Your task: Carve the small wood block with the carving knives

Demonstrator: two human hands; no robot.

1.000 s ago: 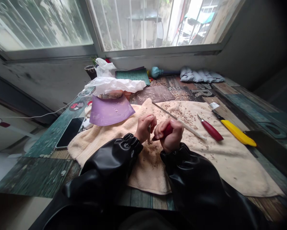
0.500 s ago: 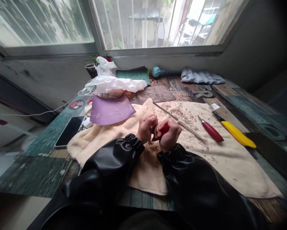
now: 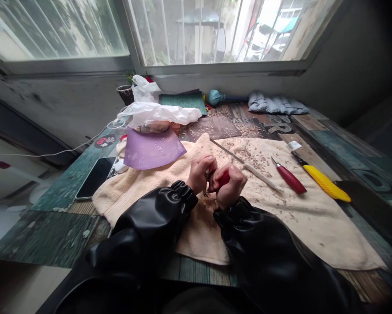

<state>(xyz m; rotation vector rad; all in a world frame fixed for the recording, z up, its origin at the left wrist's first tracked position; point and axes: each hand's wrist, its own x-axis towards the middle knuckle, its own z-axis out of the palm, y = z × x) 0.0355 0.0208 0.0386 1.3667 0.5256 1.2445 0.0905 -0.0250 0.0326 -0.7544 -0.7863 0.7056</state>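
Observation:
My right hand [image 3: 232, 185] is wrapped round a red-handled carving knife [image 3: 224, 179]; its blade is mostly hidden by the fingers. Close against it, my left hand [image 3: 200, 173] is closed on a small piece that the fingers cover, so I cannot make out what it is. Both hands hover over a beige towel [image 3: 317, 235] strewn with brown shavings. To the right of my hands lies a long thin file [image 3: 263, 178] with a pale handle. Beyond it rest a second red-handled carving knife [image 3: 290, 178] and a yellow-handled cutter [image 3: 327, 182].
On the left are a phone [image 3: 97, 178] and a purple sheet [image 3: 153, 150]. Farther back stand a white plastic bag [image 3: 166, 114], a green mat [image 3: 184, 102], a dark pot [image 3: 125, 94] and a grey padded bundle [image 3: 276, 104]. Shavings also cover a brown board [image 3: 212, 128].
Both hands stay together in nearly the same place, with only a slight shift of the grip. The whole view has moved a little; the tools on the towel lie as before.

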